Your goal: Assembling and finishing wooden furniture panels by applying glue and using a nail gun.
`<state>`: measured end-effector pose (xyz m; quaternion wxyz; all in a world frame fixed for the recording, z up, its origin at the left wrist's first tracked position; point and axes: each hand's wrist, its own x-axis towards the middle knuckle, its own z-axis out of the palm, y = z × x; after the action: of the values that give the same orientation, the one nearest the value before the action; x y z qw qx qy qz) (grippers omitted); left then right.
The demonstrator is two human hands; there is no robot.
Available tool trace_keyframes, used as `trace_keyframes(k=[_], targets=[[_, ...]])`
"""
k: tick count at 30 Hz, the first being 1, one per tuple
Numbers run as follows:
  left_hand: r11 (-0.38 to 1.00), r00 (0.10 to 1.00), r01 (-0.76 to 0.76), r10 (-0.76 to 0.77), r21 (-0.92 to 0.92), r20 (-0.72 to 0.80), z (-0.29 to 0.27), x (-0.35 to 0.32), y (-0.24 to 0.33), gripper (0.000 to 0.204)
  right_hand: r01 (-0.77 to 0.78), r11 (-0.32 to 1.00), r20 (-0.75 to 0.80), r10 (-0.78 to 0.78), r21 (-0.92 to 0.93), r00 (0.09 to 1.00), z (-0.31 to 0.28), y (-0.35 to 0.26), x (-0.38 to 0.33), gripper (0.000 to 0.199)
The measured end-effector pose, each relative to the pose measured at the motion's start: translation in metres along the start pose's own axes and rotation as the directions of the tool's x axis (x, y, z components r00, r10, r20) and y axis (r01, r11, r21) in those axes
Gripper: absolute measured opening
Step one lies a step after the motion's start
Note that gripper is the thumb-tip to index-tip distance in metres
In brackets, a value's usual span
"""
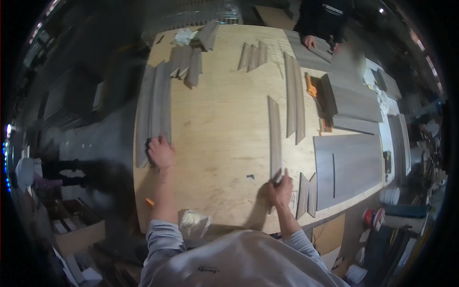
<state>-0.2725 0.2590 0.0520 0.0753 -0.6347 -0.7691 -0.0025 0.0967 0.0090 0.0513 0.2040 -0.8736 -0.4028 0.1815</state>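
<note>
A person stands at the near side of a pale wooden table (220,124) with both arms spread across it. Along the table's left edge, the left hand (160,152) lies over the near end of the long grey strips (155,103); whether its fingers grip or merely rest there cannot be told. Right of the table's middle, the right hand (281,191) has its fingers closed on the near part of a single mitred strip (274,134), one finger stretched forward, a hold that probably keeps the piece in line.

The paired strips (295,100) lie lengthwise toward the table's right side, perhaps to keep matching lengths together. Short mitred pieces (302,197) sit at the table's near right, beside a flat grey panel (354,167), likely within easy reach. At the table's far right corner, a co-worker's hand (310,42) rests over another grey board (306,53)
</note>
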Motion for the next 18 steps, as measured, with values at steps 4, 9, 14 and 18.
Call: trace_keyframes(k=[4,9,14,18], targets=[[0.996,0.988,-0.091,0.088,-0.012,-0.126,0.004,-0.012,-0.010,0.040,0.050,0.998,-0.085,-0.047,0.043,0.995,-0.017,0.039,-0.008,0.084],[0.891,0.994,0.078,-0.107,-0.448,-0.039,-0.018,-0.019,-0.025,0.034,0.057,0.998,-0.081,-0.054,0.034,0.995,-0.016,0.048,-0.015,0.085],[0.572,0.998,0.001,-0.056,-0.820,-0.037,-0.021,-0.091,-0.015,0.020,0.073,0.997,-0.126,-0.069,0.032,0.990,-0.016,0.053,-0.010,0.084],[0.451,0.982,0.116,0.079,-0.885,0.169,-0.051,-0.210,0.026,0.022,0.016,1.000,-0.097,-0.016,-0.008,0.995,-0.019,0.045,0.005,0.085]])
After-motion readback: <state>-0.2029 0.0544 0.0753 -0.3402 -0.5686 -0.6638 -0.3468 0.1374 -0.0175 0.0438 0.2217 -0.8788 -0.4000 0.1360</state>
